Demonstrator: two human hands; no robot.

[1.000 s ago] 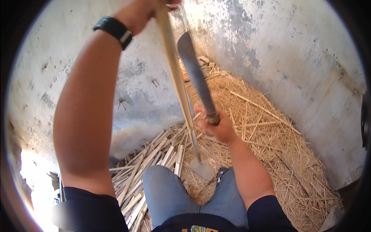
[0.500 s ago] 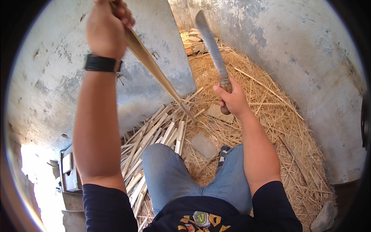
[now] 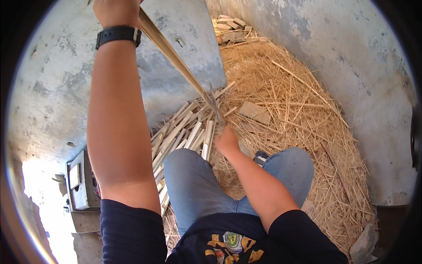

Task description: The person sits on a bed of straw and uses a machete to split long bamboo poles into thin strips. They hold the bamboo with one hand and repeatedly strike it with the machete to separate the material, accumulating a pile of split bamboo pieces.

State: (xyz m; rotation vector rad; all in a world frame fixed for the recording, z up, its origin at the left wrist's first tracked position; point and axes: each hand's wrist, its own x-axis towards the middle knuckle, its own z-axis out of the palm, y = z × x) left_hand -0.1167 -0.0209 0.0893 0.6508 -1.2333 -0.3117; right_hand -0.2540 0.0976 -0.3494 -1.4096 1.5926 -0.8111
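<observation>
High at the upper left, my left hand [image 3: 118, 13] is closed around the upper end of a long split bamboo strip [image 3: 169, 50]; part of the hand is cut off by the frame's top edge. The strip slants down to the right toward the floor. In front of my knees my right hand [image 3: 227, 141], slightly blurred, grips a machete [image 3: 219, 115]. Its narrow blade points upward beside the strip's lower end and overlaps it in view; whether they touch I cannot tell. The handle is mostly hidden by my fist.
A heap of split bamboo pieces [image 3: 190, 137] lies by my left knee. Straw-like shavings [image 3: 303, 127] cover the floor, with a flat brick [image 3: 255, 113] among them. Worn plaster walls [image 3: 347, 88] stand on both sides. More bricks [image 3: 231, 30] are piled at the back.
My right hand has swung the machete down and left, from raised beside the strip to its lower end. My left hand has shifted slightly up and left, still holding the bamboo.
</observation>
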